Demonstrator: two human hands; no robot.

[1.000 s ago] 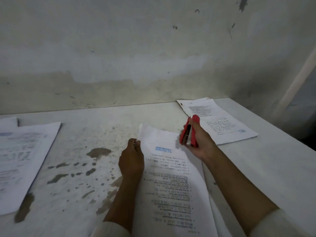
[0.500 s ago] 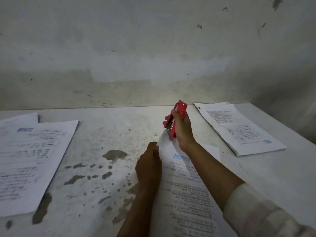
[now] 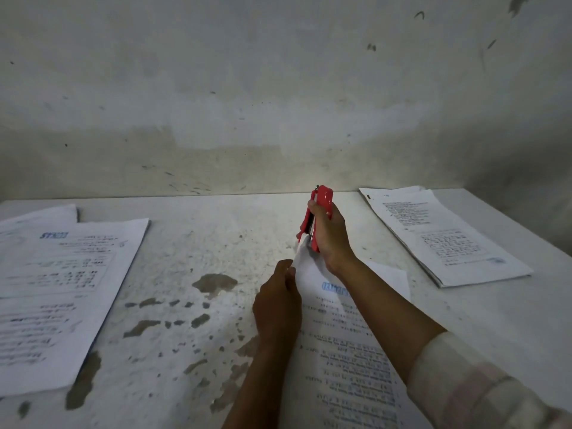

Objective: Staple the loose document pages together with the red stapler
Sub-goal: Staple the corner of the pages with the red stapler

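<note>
The document pages (image 3: 349,357) lie on the white table in front of me, printed text upside down, with a blue heading near the far end. My left hand (image 3: 277,305) pinches the pages' left edge close to the far left corner, which is lifted off the table. My right hand (image 3: 329,236) grips the red stapler (image 3: 318,212), held nearly upright. The stapler's jaws sit over that raised far left corner of the pages.
A stack of printed papers (image 3: 442,236) lies at the far right of the table (image 3: 216,243). More printed sheets (image 3: 55,292) lie at the left. The tabletop paint is chipped in dark patches at the middle. A stained wall rises right behind the table.
My right hand has carried the stapler from the pages' right side across to their far left corner and set its jaws on it. My left hand stayed on the left edge.
</note>
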